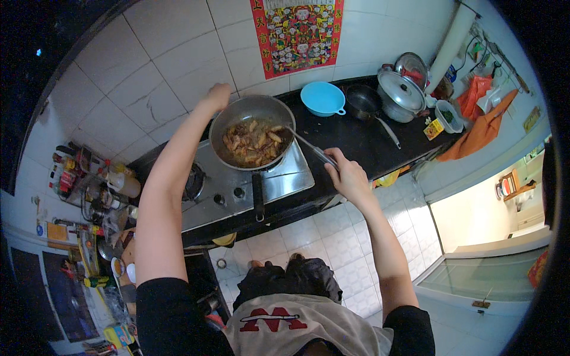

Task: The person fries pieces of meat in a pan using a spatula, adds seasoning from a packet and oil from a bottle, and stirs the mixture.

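A deep frying pan (214, 129) rests on the right side of the gas stove (285, 173), its black handle (258, 196) pointing toward me. Browned pieces of food, seemingly meat (254, 141), lie in brown liquid inside it. My right hand (349, 175) grips the handle of a metal spatula (314, 149), whose head reaches over the pan's right rim to the food. Just beyond the pan's far left rim, my left hand (218, 95) hovers with fingers curled. Whether anything is held in those fingers is too small to make out.
Right of the stove, a light blue plastic basin (323, 99), a small black pan (364, 102) and a lidded metal pot (401, 93) stand on the black counter (352, 142). A rack of bottles (84, 173) is at left. An orange cloth (483, 131) hangs at right.
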The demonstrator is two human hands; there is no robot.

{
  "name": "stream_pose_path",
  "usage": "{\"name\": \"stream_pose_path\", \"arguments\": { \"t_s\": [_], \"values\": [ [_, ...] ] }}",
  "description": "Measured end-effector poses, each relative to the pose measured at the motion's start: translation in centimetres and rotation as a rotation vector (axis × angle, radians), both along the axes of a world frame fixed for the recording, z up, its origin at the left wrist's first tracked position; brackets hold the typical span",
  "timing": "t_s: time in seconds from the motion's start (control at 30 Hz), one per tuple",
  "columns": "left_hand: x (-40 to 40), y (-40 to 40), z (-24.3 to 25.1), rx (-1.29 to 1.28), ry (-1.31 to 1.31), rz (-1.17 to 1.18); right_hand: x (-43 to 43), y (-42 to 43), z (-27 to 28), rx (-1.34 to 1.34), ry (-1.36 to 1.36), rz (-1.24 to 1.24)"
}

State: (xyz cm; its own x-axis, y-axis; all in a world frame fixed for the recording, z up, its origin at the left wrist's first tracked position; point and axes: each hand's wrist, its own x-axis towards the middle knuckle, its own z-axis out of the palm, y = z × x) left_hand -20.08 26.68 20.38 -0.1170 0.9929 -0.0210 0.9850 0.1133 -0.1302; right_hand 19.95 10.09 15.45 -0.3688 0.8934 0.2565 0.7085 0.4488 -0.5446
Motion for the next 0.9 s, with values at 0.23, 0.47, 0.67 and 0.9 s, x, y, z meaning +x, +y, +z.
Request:
{"name": "stream_pose_path", "arguments": {
  "t_s": [0.23,0.47,0.67,0.9],
  "values": [
    [0.7,-4.3,-1.8,0.089,-0.079,-0.132,-0.6,1.5,2.8,0.154,-0.329,0.186],
    [7.7,-19.8,-8.5,0.231,-0.503,0.22,-7.3,5.4,-1.0,0.223,-0.507,0.316],
    [13.7,-26.4,-19.1,0.015,-1.702,0.472,-9.3,11.2,-6.3,0.363,-0.517,0.194],
    [16.0,-28.8,-15.7,0.05,-2.045,0.705,-6.2,4.1,-1.3,0.174,-0.704,0.406]
  ]
}}
